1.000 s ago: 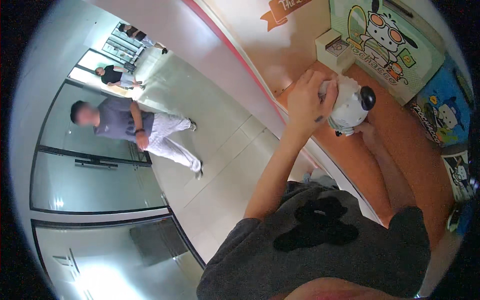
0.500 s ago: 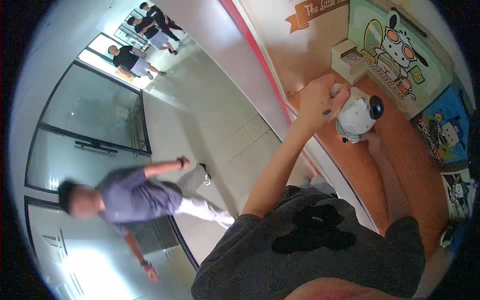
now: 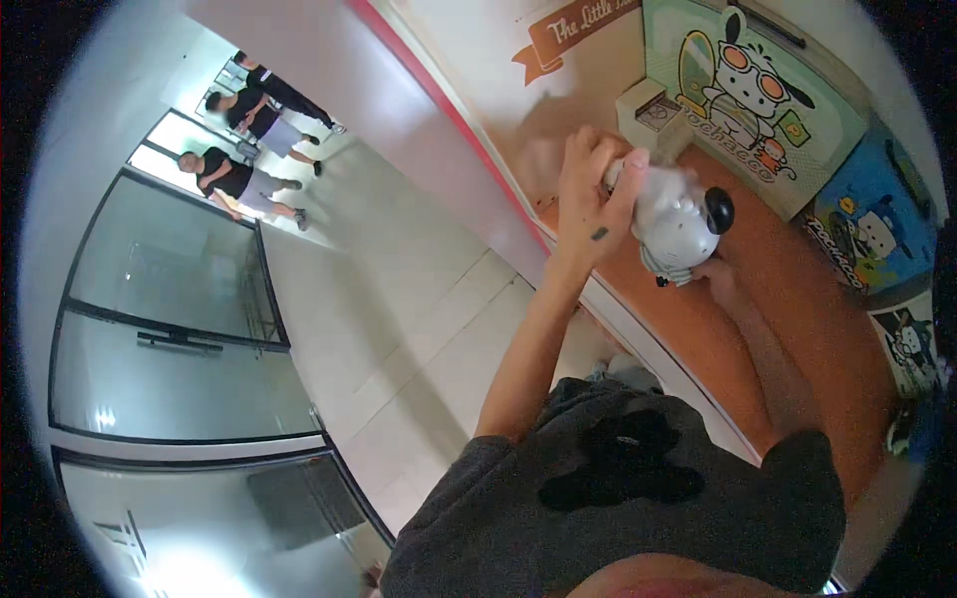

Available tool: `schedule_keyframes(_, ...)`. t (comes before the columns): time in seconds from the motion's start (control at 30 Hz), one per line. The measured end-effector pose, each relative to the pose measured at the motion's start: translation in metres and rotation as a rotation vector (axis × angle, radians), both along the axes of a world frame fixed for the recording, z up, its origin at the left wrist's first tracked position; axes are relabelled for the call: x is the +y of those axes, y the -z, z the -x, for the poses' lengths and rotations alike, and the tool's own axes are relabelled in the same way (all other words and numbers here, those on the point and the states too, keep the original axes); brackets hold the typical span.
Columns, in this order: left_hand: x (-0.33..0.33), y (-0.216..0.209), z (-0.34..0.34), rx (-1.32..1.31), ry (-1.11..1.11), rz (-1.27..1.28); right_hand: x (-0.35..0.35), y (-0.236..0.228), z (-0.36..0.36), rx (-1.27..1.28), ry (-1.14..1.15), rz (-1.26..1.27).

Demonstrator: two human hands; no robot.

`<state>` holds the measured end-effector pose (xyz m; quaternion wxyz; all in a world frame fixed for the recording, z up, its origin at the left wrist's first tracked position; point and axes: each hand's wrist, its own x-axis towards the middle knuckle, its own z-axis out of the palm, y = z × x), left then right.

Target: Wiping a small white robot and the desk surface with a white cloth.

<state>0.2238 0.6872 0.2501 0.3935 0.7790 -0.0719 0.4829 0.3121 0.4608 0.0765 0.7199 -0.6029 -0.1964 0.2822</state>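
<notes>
A white dog figurine (image 3: 678, 224) with a black ear and a striped body is between my two hands above the orange-brown shelf (image 3: 827, 329). My left hand (image 3: 598, 194) is closed at the figurine's left side, with a small white part between thumb and fingers. Whether that part belongs to the figurine, I cannot tell. Underneath, my right hand (image 3: 720, 279) supports the figurine from the right, its fingers mostly hidden behind it. Part of the figurine's top is blurred.
A cream box (image 3: 653, 120) stands at the shelf's back, beside a green cartoon-dog board (image 3: 758, 110). Along the right are a blue cartoon panel (image 3: 872, 224) and a white cartoon card (image 3: 907, 344). Several people (image 3: 249, 110) stand far left, past glass doors (image 3: 169, 269).
The person walking past on the left has almost left the picture. My view has turned slightly, shifting the shelf and figurine leftward in it. Both hands stay at the figurine.
</notes>
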Motion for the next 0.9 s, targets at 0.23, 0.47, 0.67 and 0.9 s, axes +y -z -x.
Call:
schedule_keyframes(0.23,-0.019,0.02,0.004,0.202,-0.181,-0.18,-0.001,-0.011,0.012,0.01,0.067,0.088)
schedule_keyframes(0.47,-0.005,0.021,0.002,0.141,-0.302,-0.447,0.015,-0.058,0.024,0.043,0.032,-0.074)
schedule_keyframes(0.67,0.005,0.009,0.006,0.582,-0.191,-0.198,0.009,-0.041,0.008,-0.095,-0.137,-0.197)
schedule_keyframes(0.9,0.002,0.012,0.003,0.707,0.014,0.419,0.011,-0.065,0.011,-0.125,-0.195,-0.195)
